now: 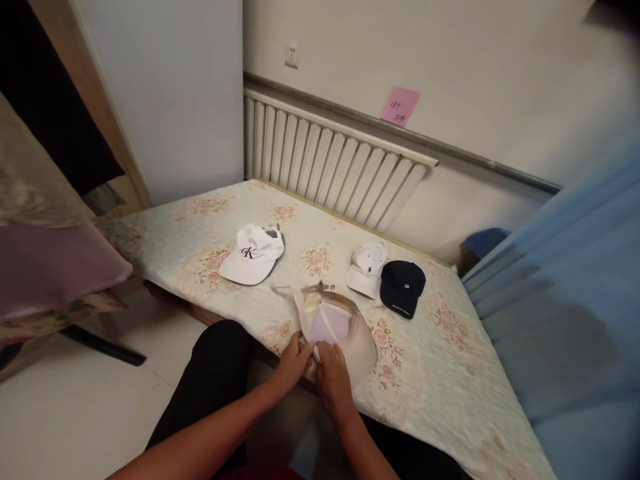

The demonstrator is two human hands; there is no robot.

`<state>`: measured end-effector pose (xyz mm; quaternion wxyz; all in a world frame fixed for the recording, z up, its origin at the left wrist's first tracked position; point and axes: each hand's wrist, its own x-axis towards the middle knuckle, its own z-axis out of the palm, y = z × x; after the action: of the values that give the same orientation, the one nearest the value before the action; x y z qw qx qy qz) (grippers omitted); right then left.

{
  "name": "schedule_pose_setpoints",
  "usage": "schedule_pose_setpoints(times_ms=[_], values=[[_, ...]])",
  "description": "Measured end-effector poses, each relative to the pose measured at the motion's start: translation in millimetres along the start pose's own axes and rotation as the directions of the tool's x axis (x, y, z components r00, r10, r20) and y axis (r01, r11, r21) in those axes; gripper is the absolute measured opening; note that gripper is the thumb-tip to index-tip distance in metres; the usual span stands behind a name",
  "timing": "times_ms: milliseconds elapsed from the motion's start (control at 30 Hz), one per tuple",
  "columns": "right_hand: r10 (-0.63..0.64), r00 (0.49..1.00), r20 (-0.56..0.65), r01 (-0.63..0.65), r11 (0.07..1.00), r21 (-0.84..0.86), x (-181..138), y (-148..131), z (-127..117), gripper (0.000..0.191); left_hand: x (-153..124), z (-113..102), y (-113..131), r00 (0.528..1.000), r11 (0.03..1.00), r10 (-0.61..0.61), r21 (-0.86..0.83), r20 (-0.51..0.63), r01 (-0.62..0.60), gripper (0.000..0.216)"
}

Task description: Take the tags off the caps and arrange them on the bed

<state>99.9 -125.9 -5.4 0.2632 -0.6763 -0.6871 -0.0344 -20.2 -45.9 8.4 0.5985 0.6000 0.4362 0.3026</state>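
A pale beige cap lies tilted at the table's near edge, its lilac-lined inside turned up toward me and its brim to the right. The fingers of my left hand are closed on the near left rim of the cap. Just beside it, my right hand is curled with its fingertips at the same rim. A thin dark, shiny edge shows between both hands; its kind is too small to make out. Loose straps with a metal buckle stick out at the cap's far side.
A white cap with black letters sits left on the flowered tablecloth. Farther right, a small white cap touches a navy cap. Behind the table is a radiator; a blue curtain hangs along the right side.
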Motion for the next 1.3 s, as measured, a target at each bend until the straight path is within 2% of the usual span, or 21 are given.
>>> schedule_pose_setpoints(times_ms=[67, 167, 233, 400, 600, 700, 800, 900, 1000, 1133, 1300], values=[[0.076, 0.996, -0.053, -0.074, 0.996, 0.042, 6, -8, 4, 0.05, -7, 1, 0, 0.999, 0.996, 0.042, 0.076, -0.029, -0.04, 0.048], [0.19, 0.975, -0.112, -0.178, 0.978, 0.105, 14, -17, 9, 0.039, -14, 2, 3, 0.994, 0.979, 0.098, 0.173, 0.044, -0.104, 0.034], [0.223, 0.966, -0.133, -0.205, 0.968, 0.142, 17, -23, 13, 0.038, -16, 2, 9, 0.991, 0.969, 0.116, 0.211, 0.072, -0.129, 0.033], [0.19, 0.971, -0.146, -0.161, 0.969, 0.188, 14, -27, 19, 0.043, -14, 3, 21, 0.988, 0.961, 0.152, 0.232, 0.017, -0.152, 0.029], [0.099, 0.995, 0.0, -0.095, 0.961, 0.261, 9, -20, -6, 0.05, -6, -3, 24, 0.986, 0.922, 0.167, 0.351, 0.012, -0.161, 0.023], [0.047, 0.998, 0.031, -0.053, 0.974, 0.221, 8, -13, -14, 0.045, 1, -11, 34, 0.986, 0.841, 0.168, 0.523, -0.013, -0.137, 0.021], [-0.02, 0.999, 0.027, 0.018, 0.995, 0.097, 4, -7, -10, 0.044, 6, -20, 48, 0.981, 0.71, 0.192, 0.688, 0.017, -0.151, 0.02], [-0.041, 0.999, 0.023, 0.042, 0.999, -0.009, 0, -3, -2, 0.046, 7, -24, 63, 0.974, 0.61, 0.212, 0.769, 0.075, -0.192, 0.022], [-0.041, 0.999, 0.023, 0.043, 0.996, -0.083, -5, 1, 2, 0.047, 4, -23, 72, 0.971, 0.562, 0.204, 0.797, 0.124, -0.22, 0.023], [-0.051, 0.999, 0.02, 0.053, 0.992, -0.117, -9, 5, 1, 0.049, -4, -17, 67, 0.97, 0.618, 0.212, 0.753, 0.118, -0.226, 0.019], [-0.054, 0.998, 0.024, 0.057, 0.991, -0.125, -11, 5, 0, 0.052, -16, -17, 30, 0.965, 0.761, 0.238, 0.597, 0.109, -0.255, 0.017]])
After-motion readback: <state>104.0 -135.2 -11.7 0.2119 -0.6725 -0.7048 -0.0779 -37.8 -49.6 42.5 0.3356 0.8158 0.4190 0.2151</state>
